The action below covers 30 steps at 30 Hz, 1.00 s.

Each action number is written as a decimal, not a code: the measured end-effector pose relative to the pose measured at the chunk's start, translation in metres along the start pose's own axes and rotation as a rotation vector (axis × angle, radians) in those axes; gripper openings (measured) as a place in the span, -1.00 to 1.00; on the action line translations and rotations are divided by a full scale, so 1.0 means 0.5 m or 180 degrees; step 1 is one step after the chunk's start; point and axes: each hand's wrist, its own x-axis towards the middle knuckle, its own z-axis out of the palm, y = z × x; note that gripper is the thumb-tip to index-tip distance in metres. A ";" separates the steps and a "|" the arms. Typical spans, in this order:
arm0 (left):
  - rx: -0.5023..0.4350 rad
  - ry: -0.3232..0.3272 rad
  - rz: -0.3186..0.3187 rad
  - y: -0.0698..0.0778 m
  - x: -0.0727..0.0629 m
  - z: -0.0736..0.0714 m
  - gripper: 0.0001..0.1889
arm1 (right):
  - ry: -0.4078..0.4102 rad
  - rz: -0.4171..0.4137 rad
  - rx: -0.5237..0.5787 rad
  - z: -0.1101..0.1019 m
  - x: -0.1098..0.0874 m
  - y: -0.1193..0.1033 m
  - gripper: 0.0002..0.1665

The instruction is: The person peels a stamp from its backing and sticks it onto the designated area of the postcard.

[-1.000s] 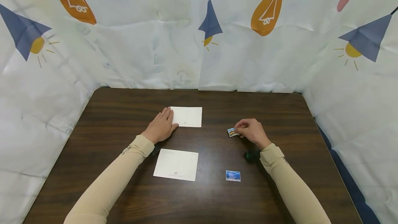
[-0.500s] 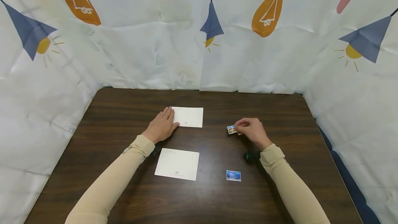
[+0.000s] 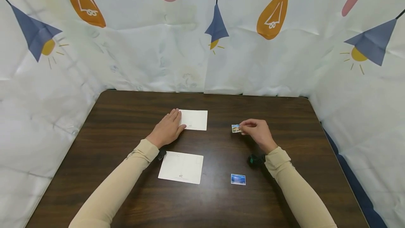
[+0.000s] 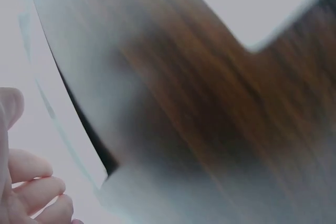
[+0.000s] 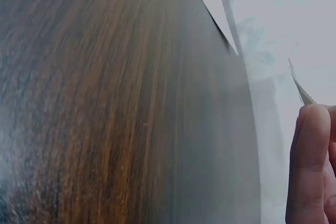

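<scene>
In the head view, my left hand (image 3: 167, 128) lies with straight fingers over the left end of a white postcard (image 3: 194, 120) at the back of the table. My right hand (image 3: 257, 133), raised over the table's right half, pinches a small picture stamp (image 3: 236, 128) between thumb and fingertips. The right wrist view shows this stamp (image 5: 303, 91) nearly edge-on above the fingertips. Closer to me lies a second postcard (image 3: 181, 167), faint print on its upper face. A blue stamp (image 3: 238, 179) lies to the right of that card.
The dark wood-grain table (image 3: 218, 214) carries all of these. White cloth (image 3: 152, 59) printed with lamps and bulbs hangs behind and at both sides. A dark device (image 3: 255, 160) is worn at my right wrist.
My left hand has slid slightly right, covering more of the far postcard. The pinched stamp has turned from tilted to nearly level. The near postcard and blue stamp stay in place.
</scene>
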 end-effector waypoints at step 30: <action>-0.1566 0.0619 0.0079 0.119 0.005 -0.010 -0.47 | -0.0172 -0.0123 0.0515 0.010 -0.027 -0.036 -0.59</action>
